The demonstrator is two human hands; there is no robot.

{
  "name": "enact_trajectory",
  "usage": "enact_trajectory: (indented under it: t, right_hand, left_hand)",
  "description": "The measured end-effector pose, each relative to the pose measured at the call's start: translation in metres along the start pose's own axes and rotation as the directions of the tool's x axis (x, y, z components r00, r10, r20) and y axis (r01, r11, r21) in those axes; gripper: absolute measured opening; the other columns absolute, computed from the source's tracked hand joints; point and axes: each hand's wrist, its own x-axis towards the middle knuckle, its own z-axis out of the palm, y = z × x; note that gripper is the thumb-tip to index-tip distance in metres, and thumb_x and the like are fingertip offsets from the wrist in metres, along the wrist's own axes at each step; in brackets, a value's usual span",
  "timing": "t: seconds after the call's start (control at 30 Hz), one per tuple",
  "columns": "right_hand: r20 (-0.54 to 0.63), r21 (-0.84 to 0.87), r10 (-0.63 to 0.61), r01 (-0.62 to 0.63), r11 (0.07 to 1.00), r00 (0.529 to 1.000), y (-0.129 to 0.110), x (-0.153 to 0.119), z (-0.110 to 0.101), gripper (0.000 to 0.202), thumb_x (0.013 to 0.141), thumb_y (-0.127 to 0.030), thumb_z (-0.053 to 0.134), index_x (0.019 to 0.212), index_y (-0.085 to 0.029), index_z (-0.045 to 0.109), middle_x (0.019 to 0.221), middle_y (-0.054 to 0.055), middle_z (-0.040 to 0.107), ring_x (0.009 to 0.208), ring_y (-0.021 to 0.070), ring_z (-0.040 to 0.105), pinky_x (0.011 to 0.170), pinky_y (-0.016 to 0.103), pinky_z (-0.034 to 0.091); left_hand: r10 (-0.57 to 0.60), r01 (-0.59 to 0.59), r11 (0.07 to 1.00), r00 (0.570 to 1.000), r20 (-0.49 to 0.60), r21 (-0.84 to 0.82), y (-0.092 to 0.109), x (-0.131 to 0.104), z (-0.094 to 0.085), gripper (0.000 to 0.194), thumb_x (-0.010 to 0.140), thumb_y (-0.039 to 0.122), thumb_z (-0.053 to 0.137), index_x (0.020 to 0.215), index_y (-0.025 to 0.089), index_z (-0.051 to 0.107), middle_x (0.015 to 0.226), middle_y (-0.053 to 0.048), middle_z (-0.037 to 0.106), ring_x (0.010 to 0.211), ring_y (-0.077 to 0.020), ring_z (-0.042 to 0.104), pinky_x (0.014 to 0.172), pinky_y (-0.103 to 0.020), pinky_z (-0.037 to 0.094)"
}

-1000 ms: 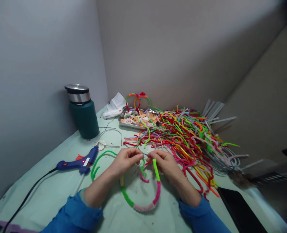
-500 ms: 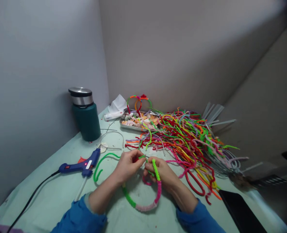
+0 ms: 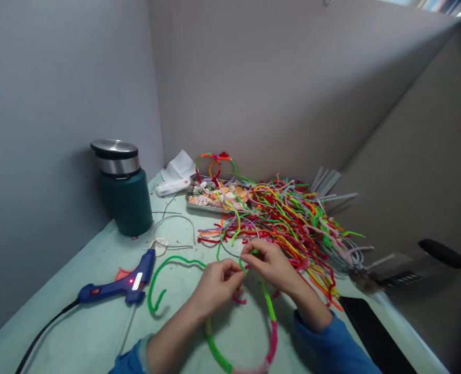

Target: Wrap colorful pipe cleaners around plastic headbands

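My left hand [image 3: 218, 285] is closed in a pinch, with a green pipe cleaner [image 3: 179, 258] trailing from it to the left and curling at its end. My right hand [image 3: 268, 264] pinches a green strand just above and to the right of the left fingertips. Below both hands hangs a hoop wrapped in pipe cleaner [image 3: 274, 337], banded in green, pale pink, hot pink and lime. Its upper ends pass behind my hands, so how they are held is hidden. A short pink piece shows beneath the fingers.
A blue glue gun [image 3: 136, 280] with a lit red light and cord lies left, near a green flask [image 3: 127, 200]. Behind are a metal tray [image 3: 202, 209] of shells and a tangled pile of pipe cleaners [image 3: 292, 223]. A black flat object [image 3: 372, 332] lies right.
My right hand has moved up, away from the hoop's lime end, which now shows below it. The hoop sits lower in view. The camera view has shifted slightly.
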Motion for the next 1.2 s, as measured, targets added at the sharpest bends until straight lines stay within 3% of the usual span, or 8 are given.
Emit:
enact_trajectory:
  t: [0.07,0.17,0.3,0.47,0.6,0.8,1.03,1.2]
  right_hand:
    - [-0.005,-0.148,-0.117,0.115,0.982,0.993,-0.016,-0.002,0.002,0.01,0.081,-0.017,0.056,0.072,-0.017,0.059,0.072,0.001,0.057,0.068,0.0137,0.051,0.063,0.026,0.036]
    - [0.021,-0.19,-0.199,0.199,0.961,0.98,-0.029,-0.013,0.006,0.009,0.083,-0.018,0.054,0.076,-0.017,0.059,0.071,0.002,0.055,0.066,0.0136,0.05,0.06,0.026,0.036]
    - [-0.011,-0.158,-0.189,0.185,0.97,0.982,-0.029,-0.03,0.008,0.009,0.086,-0.017,0.052,0.08,-0.017,0.059,0.073,0.003,0.055,0.067,0.0139,0.051,0.06,0.026,0.037]
    - [-0.074,-0.175,-0.086,0.072,0.982,0.994,-0.024,-0.041,0.007,0.012,0.087,-0.021,0.052,0.077,-0.018,0.058,0.075,0.003,0.053,0.07,0.0151,0.052,0.061,0.027,0.039]
    - [-0.085,-0.222,-0.019,-0.001,0.975,0.996,-0.027,-0.04,0.005,0.012,0.087,-0.022,0.052,0.078,-0.019,0.059,0.075,0.002,0.052,0.071,0.0155,0.051,0.062,0.027,0.039]
    - [-0.084,-0.321,0.0,-0.027,0.947,0.996,-0.039,-0.027,0.002,0.006,0.083,-0.022,0.056,0.079,-0.019,0.059,0.083,0.004,0.057,0.076,0.0167,0.052,0.067,0.028,0.04]
    - [0.105,-0.131,0.269,-0.255,0.958,0.957,-0.043,-0.005,-0.003,0.017,0.08,-0.026,0.056,0.07,-0.016,0.064,0.06,-0.002,0.055,0.057,0.0116,0.047,0.05,0.022,0.034]
    - [0.056,-0.231,0.174,-0.157,0.96,0.983,-0.052,0.003,0.004,0.011,0.076,-0.021,0.061,0.067,-0.016,0.063,0.066,0.0,0.057,0.065,0.0133,0.05,0.058,0.023,0.038]
  left_hand:
    - [-0.02,0.02,0.998,1.0,-0.008,-0.063,-0.001,0.001,0.0,0.015,0.077,0.026,0.05,0.07,0.014,0.057,0.055,0.001,0.054,0.05,-0.0104,0.048,0.049,-0.02,0.034]
    - [-0.026,0.016,0.992,0.997,-0.078,-0.124,0.0,0.001,-0.004,0.015,0.075,0.025,0.051,0.064,0.015,0.055,0.053,0.003,0.049,0.049,-0.0087,0.043,0.048,-0.019,0.03]
    - [-0.101,0.061,0.968,0.983,-0.155,-0.244,0.009,-0.002,-0.009,0.014,0.072,0.028,0.056,0.067,0.014,0.056,0.052,0.005,0.045,0.046,-0.0066,0.035,0.045,-0.019,0.026]
    - [-0.171,0.132,0.937,0.98,-0.098,-0.323,0.023,-0.01,-0.01,0.02,0.069,0.034,0.062,0.071,0.014,0.06,0.051,0.006,0.044,0.043,-0.0061,0.033,0.044,-0.019,0.028]
    - [-0.086,0.052,0.969,0.987,-0.133,-0.239,0.021,-0.01,-0.005,0.022,0.067,0.034,0.064,0.066,0.013,0.059,0.06,0.001,0.054,0.053,-0.0091,0.044,0.051,-0.02,0.035]
    - [-0.014,0.012,1.0,0.966,-0.259,-0.008,0.014,-0.012,-0.002,0.019,0.073,0.032,0.057,0.062,0.016,0.056,0.055,0.003,0.053,0.051,-0.01,0.045,0.05,-0.02,0.033]
    - [0.167,-0.089,0.954,0.952,-0.258,0.288,0.012,-0.02,0.0,0.016,0.075,0.027,0.054,0.063,0.019,0.061,0.057,0.001,0.058,0.051,-0.0111,0.047,0.053,-0.022,0.031]
    - [0.157,-0.082,0.951,0.958,-0.24,0.297,0.014,-0.02,0.001,0.016,0.074,0.024,0.052,0.063,0.018,0.062,0.058,0.0,0.06,0.053,-0.0118,0.048,0.055,-0.023,0.032]
